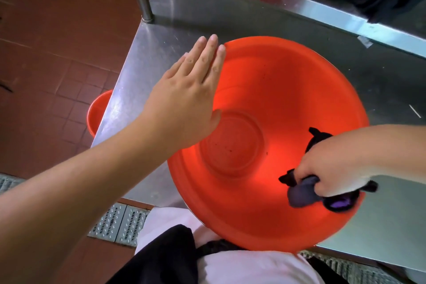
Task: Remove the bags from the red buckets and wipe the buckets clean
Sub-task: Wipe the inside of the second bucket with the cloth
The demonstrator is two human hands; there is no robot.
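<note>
I am seeing two round red plastic buckets: one [272, 122] sitting on the steel bench [147, 57], its near rim overhanging the bench edge, a second [98, 110] on the floor beside the bench. My left hand [184, 99] is lying flat, fingers straight, over the far-left rim. My right hand [332, 163] is gripping one dark cloth [302, 193] against the near-right inner wall.

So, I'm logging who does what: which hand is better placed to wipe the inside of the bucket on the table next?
The right hand. It already grips the dark cloth inside the red bucket, against its inner wall. The left hand is flat and open at the bucket's rim, holding nothing, better suited to steadying it.
</note>
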